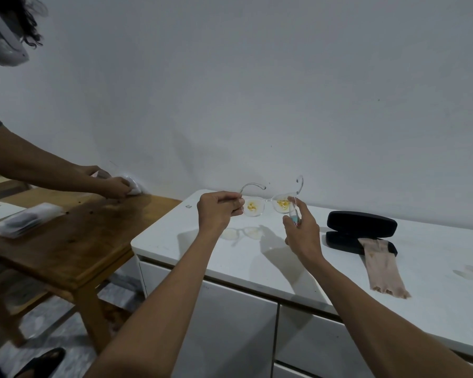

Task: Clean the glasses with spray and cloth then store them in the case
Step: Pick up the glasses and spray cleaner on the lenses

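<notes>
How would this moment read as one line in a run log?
step: spraying | left hand: holds glasses | right hand: holds spray bottle | case: open | cloth: unused

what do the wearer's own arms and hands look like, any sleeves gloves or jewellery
Both forearms are bare from the bottom edge of the frame up to the wrists; no sleeves show. The left hand and right hand wear no gloves, and no rings, watch or bracelets are visible.
</notes>
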{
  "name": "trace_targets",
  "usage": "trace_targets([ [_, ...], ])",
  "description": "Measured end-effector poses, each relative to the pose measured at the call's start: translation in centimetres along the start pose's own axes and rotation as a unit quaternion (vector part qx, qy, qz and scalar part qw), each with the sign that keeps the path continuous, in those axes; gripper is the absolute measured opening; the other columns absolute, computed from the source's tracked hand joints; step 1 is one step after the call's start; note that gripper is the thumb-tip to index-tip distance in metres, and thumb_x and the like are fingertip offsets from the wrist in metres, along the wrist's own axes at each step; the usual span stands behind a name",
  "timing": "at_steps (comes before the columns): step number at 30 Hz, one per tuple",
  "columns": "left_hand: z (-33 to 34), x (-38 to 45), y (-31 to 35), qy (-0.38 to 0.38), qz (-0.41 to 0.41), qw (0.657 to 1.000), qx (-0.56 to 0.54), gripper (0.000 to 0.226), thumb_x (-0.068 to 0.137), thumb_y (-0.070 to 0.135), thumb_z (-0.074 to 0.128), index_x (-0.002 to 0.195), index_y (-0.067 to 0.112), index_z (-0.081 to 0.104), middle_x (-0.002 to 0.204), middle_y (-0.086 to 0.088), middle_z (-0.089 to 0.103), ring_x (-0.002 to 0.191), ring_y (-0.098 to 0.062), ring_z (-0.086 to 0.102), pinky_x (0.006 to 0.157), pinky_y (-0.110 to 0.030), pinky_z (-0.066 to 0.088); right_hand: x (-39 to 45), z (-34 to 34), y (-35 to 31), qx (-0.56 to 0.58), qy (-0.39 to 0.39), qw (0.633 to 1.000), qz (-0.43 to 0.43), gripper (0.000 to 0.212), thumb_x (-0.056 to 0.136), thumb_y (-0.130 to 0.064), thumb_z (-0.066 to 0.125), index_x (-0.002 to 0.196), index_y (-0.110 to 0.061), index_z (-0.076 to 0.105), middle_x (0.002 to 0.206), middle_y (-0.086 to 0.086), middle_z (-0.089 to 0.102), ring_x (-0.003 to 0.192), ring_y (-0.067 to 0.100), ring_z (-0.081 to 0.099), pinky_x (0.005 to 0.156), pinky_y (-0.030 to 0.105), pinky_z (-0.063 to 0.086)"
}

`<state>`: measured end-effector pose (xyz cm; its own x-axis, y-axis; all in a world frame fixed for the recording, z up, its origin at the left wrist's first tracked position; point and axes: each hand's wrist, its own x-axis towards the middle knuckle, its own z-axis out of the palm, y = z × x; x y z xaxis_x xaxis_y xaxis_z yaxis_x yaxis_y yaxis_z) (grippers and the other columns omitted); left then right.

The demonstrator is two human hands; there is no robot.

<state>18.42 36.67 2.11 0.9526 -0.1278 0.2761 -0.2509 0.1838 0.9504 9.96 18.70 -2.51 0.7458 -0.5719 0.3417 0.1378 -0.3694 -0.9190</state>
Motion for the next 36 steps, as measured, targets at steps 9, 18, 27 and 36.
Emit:
trace_targets([
  [9, 0.1, 0.0, 0.0, -0.001, -0.007, 1.000, -0.010, 0.019, 0.077, -0.009, 0.078, 0.096, -0.010, 0.075, 0.087, -0.025, 0.074, 0.075, -0.030, 0.073, 0.073, -0.032, 0.064, -0.1, 0.4, 0.4, 0.010, -0.029, 0.999, 0.021, 0.036, 0.097, -0.013, 0.050, 0.125, -0.035, 0.053, 0.069, 0.002, 0.050, 0.052, 0.016, 0.042, 0.046, 0.026, 0.045],
  [18, 0.8, 0.0, 0.3, -0.006, 0.002, 1.000, -0.011, 0.020, 0.077, -0.009, 0.078, 0.097, -0.011, 0.075, 0.089, -0.028, 0.074, 0.076, -0.031, 0.073, 0.070, -0.029, 0.063, -1.2, 2.7, -0.4, -0.024, -0.069, 0.997, 0.019, 0.048, 0.099, -0.020, 0.054, 0.141, -0.041, 0.045, 0.080, 0.001, 0.062, 0.061, 0.017, 0.052, 0.063, 0.037, 0.054],
  [27, 1.3, -0.1, 0.8, -0.010, -0.001, 1.000, -0.006, 0.018, 0.078, -0.008, 0.078, 0.096, -0.007, 0.076, 0.091, -0.026, 0.075, 0.080, -0.034, 0.075, 0.071, -0.030, 0.063, -1.5, 4.3, -1.7, 0.030, -0.068, 0.997, 0.016, 0.046, 0.100, -0.014, 0.052, 0.144, -0.026, 0.048, 0.078, 0.002, 0.056, 0.058, 0.015, 0.047, 0.049, 0.027, 0.050],
  [36, 1.3, -0.6, 0.9, -0.010, 0.000, 1.000, -0.007, 0.020, 0.078, -0.009, 0.078, 0.097, -0.009, 0.075, 0.092, -0.026, 0.075, 0.078, -0.031, 0.074, 0.072, -0.030, 0.064, -1.5, 4.1, -0.5, 0.005, -0.081, 0.996, 0.032, 0.048, 0.100, -0.025, 0.053, 0.146, -0.030, 0.042, 0.093, 0.006, 0.067, 0.070, 0.019, 0.057, 0.060, 0.032, 0.047],
])
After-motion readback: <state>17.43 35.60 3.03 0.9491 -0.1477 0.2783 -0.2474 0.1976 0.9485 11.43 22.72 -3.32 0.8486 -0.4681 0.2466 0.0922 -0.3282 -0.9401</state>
